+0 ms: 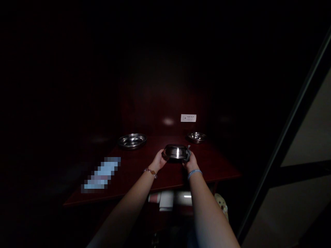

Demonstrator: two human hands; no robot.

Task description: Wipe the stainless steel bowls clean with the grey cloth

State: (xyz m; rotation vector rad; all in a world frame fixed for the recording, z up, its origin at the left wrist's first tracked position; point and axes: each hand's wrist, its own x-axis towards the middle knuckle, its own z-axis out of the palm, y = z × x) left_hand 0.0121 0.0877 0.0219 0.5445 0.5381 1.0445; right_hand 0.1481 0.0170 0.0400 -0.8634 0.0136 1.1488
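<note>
A shiny metal bowl [176, 151] is held up over the dark red table, its outer side turned toward me. My left hand [159, 160], with a beaded bracelet at the wrist, grips the bowl's left side. On the other side, my right hand [190, 162] has a grey cloth [188, 154] pressed against the bowl's right edge; a blue band circles that wrist. My right fingertips are partly hidden by the cloth and bowl. A larger metal basin [132, 141] stands at the table's back left, and a smaller metal bowl [197, 137] at the back right.
The dark red table [129, 179] ends at a front edge below my hands. A blurred-out bluish flat item [102, 175] lies at left. A white socket panel [188, 118] is on the back wall. Beneath the table are a pale roll-like item [182, 198] and a yellowish shoe [221, 203].
</note>
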